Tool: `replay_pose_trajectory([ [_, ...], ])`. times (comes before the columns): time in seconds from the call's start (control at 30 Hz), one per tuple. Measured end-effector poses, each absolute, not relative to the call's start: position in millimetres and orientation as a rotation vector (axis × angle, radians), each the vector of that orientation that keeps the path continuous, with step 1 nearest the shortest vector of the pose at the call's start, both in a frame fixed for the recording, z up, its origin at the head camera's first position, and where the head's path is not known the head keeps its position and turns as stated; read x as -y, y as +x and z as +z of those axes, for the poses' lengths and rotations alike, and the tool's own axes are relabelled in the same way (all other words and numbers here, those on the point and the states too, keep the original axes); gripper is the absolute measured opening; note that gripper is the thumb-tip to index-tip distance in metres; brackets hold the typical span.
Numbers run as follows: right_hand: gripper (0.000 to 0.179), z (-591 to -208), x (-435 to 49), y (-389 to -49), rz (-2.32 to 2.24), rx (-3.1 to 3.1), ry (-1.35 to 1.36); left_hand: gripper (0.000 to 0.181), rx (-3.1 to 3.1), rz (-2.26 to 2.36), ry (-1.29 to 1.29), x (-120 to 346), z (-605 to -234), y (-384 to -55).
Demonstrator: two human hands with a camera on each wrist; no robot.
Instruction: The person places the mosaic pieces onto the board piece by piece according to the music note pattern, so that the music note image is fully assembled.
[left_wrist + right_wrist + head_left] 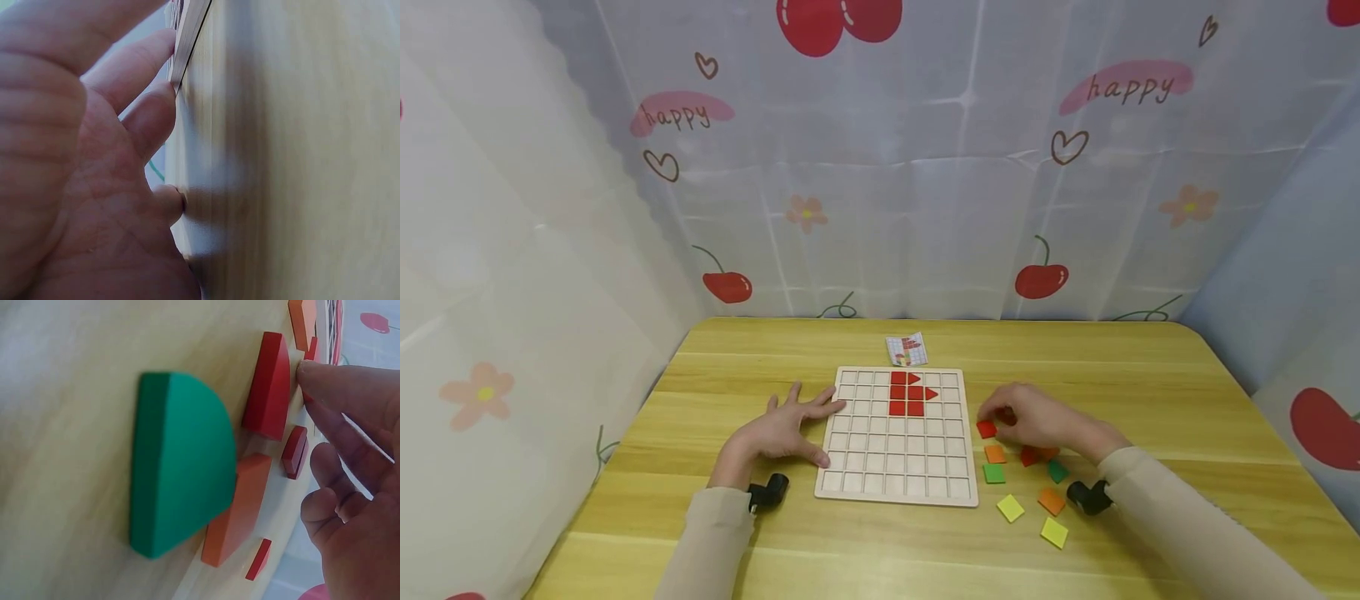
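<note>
A pale wooden grid board (895, 458) lies on the table with several red squares and triangles set in its upper cells. My left hand (786, 429) has its fingers spread, with thumb and fingertips touching the board's left edge. Just off the board's right side, my right hand (1030, 414) pinches a red square tile (987, 429) between thumb and finger. In the right wrist view those fingertips partly cover the tile. A green curved-edge piece (187, 465), an orange tile (240, 509) and a red piece (269, 387) lie near that hand.
Right of the board lie an orange tile (995, 454), a green tile (994, 474), a yellow tile (1011, 508), another yellow tile (1054, 532) and an orange piece (1051, 502). A small pattern card (907, 349) lies behind the board. A printed curtain (880, 233) hangs beyond the table.
</note>
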State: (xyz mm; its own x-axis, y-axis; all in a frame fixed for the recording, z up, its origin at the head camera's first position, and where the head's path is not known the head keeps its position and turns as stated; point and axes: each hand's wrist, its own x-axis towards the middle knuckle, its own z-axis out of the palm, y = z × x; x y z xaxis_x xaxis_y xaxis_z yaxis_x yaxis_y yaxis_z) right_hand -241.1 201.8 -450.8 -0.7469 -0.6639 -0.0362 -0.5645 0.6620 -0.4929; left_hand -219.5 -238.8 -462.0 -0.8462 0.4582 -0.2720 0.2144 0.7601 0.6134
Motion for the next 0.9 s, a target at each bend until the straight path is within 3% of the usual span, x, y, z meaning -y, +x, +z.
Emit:
replay_pose_trajectory([
  [0.9, 0.023, -445, -164, -247, -0.796, -2.707, -0.878, 0.094, -2.539, 0.832, 0.513, 240, -464, -221],
])
